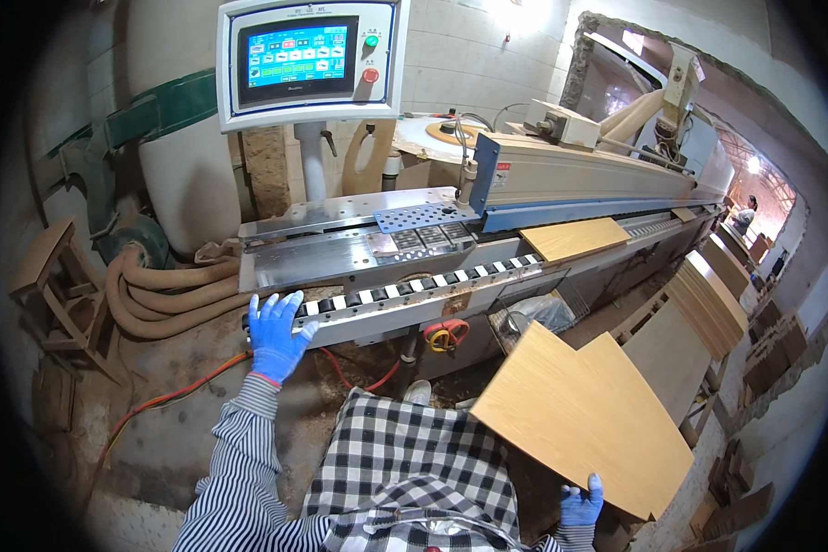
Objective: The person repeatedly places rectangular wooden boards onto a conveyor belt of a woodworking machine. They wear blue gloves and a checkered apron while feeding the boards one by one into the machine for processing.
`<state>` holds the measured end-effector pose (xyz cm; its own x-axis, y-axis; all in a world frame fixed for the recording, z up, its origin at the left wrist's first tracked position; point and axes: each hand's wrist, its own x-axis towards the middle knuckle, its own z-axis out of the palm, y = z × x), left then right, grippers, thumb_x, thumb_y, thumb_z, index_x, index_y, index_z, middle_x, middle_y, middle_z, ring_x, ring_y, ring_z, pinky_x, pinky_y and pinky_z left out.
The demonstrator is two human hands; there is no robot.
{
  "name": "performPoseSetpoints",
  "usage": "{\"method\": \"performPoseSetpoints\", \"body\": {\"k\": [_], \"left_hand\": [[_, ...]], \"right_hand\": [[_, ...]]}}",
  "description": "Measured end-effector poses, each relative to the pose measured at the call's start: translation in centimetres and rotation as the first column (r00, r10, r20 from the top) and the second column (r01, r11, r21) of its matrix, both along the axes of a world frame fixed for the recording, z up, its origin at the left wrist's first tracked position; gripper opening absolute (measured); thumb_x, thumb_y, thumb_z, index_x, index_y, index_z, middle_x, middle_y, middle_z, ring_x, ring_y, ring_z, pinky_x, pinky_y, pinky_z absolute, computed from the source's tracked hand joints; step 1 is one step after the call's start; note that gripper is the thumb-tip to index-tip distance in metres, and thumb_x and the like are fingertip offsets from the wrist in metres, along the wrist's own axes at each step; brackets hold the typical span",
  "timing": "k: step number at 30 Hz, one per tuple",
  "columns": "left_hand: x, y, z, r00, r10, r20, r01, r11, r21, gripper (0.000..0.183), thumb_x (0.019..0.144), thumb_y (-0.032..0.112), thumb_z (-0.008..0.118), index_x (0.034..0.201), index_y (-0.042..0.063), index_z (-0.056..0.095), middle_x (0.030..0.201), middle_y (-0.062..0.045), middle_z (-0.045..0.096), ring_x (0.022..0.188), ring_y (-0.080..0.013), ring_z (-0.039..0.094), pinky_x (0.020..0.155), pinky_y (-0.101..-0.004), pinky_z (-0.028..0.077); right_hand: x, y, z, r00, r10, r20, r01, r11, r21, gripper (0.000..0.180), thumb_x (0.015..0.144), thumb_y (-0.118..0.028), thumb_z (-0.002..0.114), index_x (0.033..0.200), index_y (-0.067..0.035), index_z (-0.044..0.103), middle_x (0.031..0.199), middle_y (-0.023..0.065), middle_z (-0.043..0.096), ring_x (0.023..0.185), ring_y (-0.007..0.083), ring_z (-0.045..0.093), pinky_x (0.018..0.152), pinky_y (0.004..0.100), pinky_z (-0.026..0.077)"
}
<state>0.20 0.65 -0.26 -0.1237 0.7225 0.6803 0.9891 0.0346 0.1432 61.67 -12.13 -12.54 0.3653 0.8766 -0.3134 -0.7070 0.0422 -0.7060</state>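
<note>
My left hand (279,338), in a blue glove, rests with fingers apart at the near left end of the roller rail (400,286), whose rollers alternate black and white. It holds nothing. My right hand (582,504), also gloved in blue, grips the lower edge of a notched wood-grain panel (586,407), thumb on its upper face. The panel is tilted at my right side, apart from the rail. Another wood-grain panel (574,238) lies farther along the machine, partly on the rail and beside the long pressure beam (566,183).
A control screen (297,58) with a red button stands above the metal infeed table (310,262). Dust hoses (179,293) and a wooden stool (55,283) are at left. Red tape or cable rings (446,334) hang below the rail. Stacked panels (707,303) stand right; a person (745,215) is far back.
</note>
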Motion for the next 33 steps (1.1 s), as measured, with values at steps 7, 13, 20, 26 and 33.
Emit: {"method": "performPoseSetpoints", "body": {"k": [7,13,20,26,33], "left_hand": [[7.4,-7.3,4.0,0.924,-0.383,0.0,0.376,0.908,-0.183,0.082,0.078,0.07,0.058,0.134,0.01,0.051,0.14,-0.017,0.045,0.137,-0.0362,0.032,0.117,-0.0524,0.015],[5.5,-10.3,1.7,0.977,-0.209,-0.028,0.198,0.955,-0.22,0.07,0.083,0.065,0.056,0.125,0.01,0.056,0.134,-0.017,0.048,0.131,-0.0379,0.036,0.115,-0.0551,0.017],[0.4,-12.1,0.7,0.997,0.031,0.068,-0.027,0.998,-0.061,0.059,0.077,0.041,0.073,0.119,0.003,0.058,0.131,-0.019,0.052,0.129,-0.0389,0.041,0.108,-0.0504,0.032],[-3.6,-9.2,-0.2,0.988,0.112,0.102,-0.111,0.994,-0.019,0.059,0.075,0.036,0.076,0.12,0.001,0.059,0.131,-0.019,0.054,0.13,-0.0389,0.041,0.109,-0.049,0.032],[-6.1,-4.7,0.0,0.966,0.176,0.189,-0.156,0.981,-0.116,0.064,0.076,0.042,0.075,0.124,0.003,0.058,0.136,-0.018,0.051,0.133,-0.0346,0.039,0.113,-0.0461,0.027]], "right_hand": [[-13.7,6.8,6.3,0.908,0.342,0.241,-0.385,0.909,0.16,0.028,0.093,-0.018,0.056,0.116,-0.003,0.055,0.103,0.0109,0.064,0.086,0.0167,0.063,0.067,0.0319,0.056],[-24.7,13.2,10.4,0.629,0.776,0.038,-0.761,0.605,0.235,0.021,0.092,-0.015,0.06,0.109,-0.001,0.057,0.083,0.0069,0.066,0.069,0.0139,0.063,0.072,0.0319,0.057],[-34.1,17.1,11.2,0.53,0.837,-0.137,-0.83,0.545,0.119,0.03,0.092,-0.021,0.064,0.114,-0.003,0.055,0.093,0.0084,0.066,0.071,0.018,0.067,0.084,0.0396,0.058],[-33.7,18.1,10.8,0.486,0.853,-0.19,-0.778,0.521,0.351,0.06,0.094,-0.023,0.06,0.143,0.0,0.034,0.137,0.021,0.047,0.122,0.0331,0.053,0.107,0.0468,0.042],[-23.7,13.7,7.8,0.398,0.637,0.66,-0.766,0.626,-0.143,0.054,0.095,-0.023,0.057,0.141,0.001,0.041,0.124,0.0164,0.062,0.114,0.023,0.059,0.099,0.035,0.046]]}}
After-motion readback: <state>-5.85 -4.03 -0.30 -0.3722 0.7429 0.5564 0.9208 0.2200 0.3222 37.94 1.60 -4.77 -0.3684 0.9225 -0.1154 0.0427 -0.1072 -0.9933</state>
